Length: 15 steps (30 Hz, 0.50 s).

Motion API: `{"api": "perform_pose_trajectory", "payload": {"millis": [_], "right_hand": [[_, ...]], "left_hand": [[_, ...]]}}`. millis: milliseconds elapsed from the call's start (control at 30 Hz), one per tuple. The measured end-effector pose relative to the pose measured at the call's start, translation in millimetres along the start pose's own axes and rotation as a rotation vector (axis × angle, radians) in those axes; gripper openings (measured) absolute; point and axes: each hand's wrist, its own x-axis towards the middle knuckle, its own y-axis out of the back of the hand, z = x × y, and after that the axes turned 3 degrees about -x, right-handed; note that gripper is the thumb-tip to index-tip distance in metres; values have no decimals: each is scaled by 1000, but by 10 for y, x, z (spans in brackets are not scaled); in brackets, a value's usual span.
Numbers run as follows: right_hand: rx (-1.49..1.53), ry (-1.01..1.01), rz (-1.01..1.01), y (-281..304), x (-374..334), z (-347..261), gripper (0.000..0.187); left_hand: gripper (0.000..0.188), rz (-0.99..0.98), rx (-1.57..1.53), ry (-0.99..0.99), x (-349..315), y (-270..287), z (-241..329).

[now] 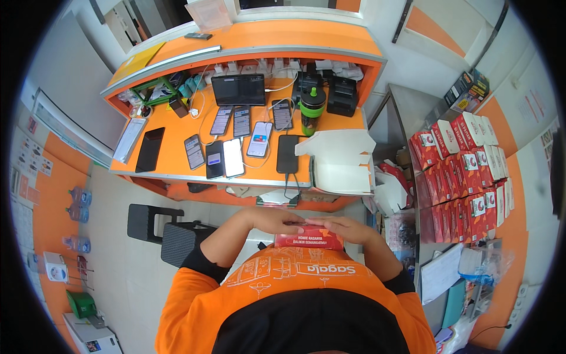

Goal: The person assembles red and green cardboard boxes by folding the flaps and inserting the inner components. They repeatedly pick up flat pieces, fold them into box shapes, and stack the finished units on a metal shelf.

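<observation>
Against the front of my orange shirt I have a red cardboard box [309, 239] with white print. My left hand [276, 220] lies over its top left side, while my right hand [342, 228] covers the top right side. The fingertips of both hands meet near the top edge, with the fingers pressed onto the cardboard. The box's underside and part of its top are hidden. Just beyond my hands, an unfolded white carton [339, 159] lies on the right end of the orange desk [177, 130].
Several phones, including a black one [288, 154], lie on the desk with charging cables. Behind them stand a tablet [239, 89], a green-and-black tumbler [312, 112] and black printers [342, 95]. Stacked red boxes [466, 177] fill the right-hand table. Black stools [177, 242] stand at left.
</observation>
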Motion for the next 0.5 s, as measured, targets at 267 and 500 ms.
{"api": "perform_pose_trajectory", "payload": {"millis": [267,500], "right_hand": [[-53,-122,-3,-24,-65,-137,46],[9,-84,7,-31,-166,-141,45]], "left_hand": [[51,108,129,9,-53,-129,88],[40,268,-304,-312,-67,-367,-471]]}}
